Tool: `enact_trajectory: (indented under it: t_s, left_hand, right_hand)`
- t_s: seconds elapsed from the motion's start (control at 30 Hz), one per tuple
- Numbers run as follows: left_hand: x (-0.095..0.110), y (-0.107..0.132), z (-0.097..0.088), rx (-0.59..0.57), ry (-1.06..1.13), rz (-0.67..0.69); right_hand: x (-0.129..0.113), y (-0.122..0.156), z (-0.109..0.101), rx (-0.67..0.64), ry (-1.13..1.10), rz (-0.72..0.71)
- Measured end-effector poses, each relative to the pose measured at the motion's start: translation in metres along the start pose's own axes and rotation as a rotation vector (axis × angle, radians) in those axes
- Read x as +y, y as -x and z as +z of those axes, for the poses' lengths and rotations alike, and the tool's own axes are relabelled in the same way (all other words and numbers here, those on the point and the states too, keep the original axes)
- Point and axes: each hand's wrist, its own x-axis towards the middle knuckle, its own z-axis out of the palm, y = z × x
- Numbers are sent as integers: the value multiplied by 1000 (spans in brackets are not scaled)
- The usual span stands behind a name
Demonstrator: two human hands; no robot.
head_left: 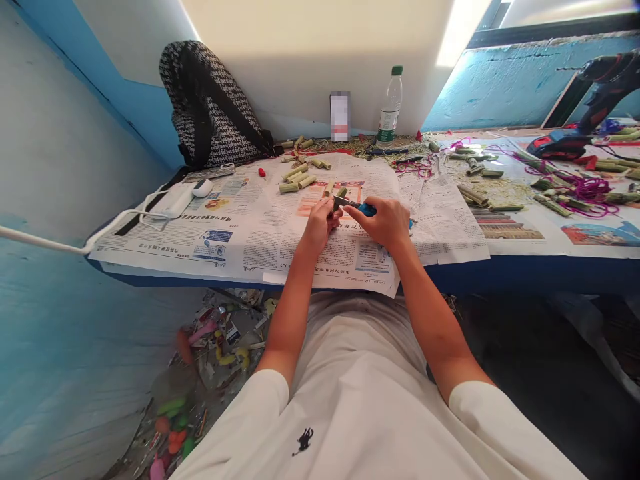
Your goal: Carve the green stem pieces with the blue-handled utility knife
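My left hand (319, 224) is closed around a short piece of green plant stalk (341, 193) above the newspaper. In my right hand (385, 219) is a blue-handled knife (367, 209), its blade (342, 201) lying against the stalk. The right fingers wrap the handle and hide most of it. Just beyond my hands lie several cut stalk pieces (297, 179) in a loose group, and one more piece (329, 189) rests close to my left fingertips.
Newspaper (220, 230) covers the table. A power strip (175, 200) with a white cable and a patterned bag (210, 107) are at left. A bottle (390, 110) and a phone-like object (341, 117) stand behind. Rightward are a cordless drill (590, 107), stalks and purple string (590, 187).
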Motion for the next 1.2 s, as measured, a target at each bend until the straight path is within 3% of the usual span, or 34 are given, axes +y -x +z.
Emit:
enact_trajectory:
  t_s: [0.33, 0.53, 0.63, 0.97, 1.2]
  left_hand:
    - [-5, -4, -4, 5, -10, -4]
    - [-3, 4, -7, 15, -45, 64]
    - [-1, 5, -5, 57, -58, 56]
    - [-5, 1, -5, 18, -51, 49]
    - [-9, -1, -4, 79, -18, 50]
  right_hand:
    - [-1, 0, 0, 15, 26, 15]
    - [3, -8, -5, 107, 19, 150]
    - [4, -7, -5, 80, 18, 121]
    - [3, -3, -5, 76, 30, 72]
    - [7, -1, -3, -31, -44, -113]
